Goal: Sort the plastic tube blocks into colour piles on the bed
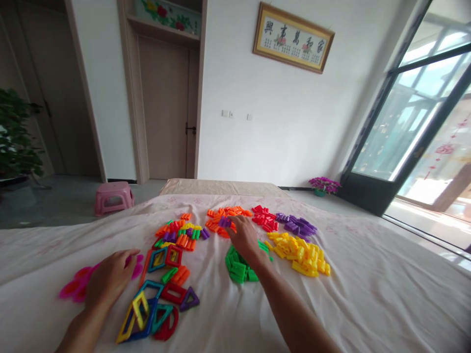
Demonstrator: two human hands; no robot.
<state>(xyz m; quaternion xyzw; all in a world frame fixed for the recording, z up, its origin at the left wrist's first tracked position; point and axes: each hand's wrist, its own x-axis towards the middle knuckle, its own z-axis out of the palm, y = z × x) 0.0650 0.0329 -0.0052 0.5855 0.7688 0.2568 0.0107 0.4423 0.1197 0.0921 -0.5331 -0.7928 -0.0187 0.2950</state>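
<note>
My right hand is closed on a small purple plastic building block, held above the near side of the orange block pile. Below its wrist lies a pile of green blocks, partly hidden by the arm. My left hand is over bright pink rounded pieces on the cloth, its thumb and fingers slightly apart with nothing visible between them. Right of it sit a mixed heap of coloured blocks and several magnetic frame tiles, squares and triangles among them.
Red blocks, purple blocks and yellow blocks lie in separate piles to the right. A wrinkled pale cloth covers the surface. Beyond it stand a pink stool and a potted flower.
</note>
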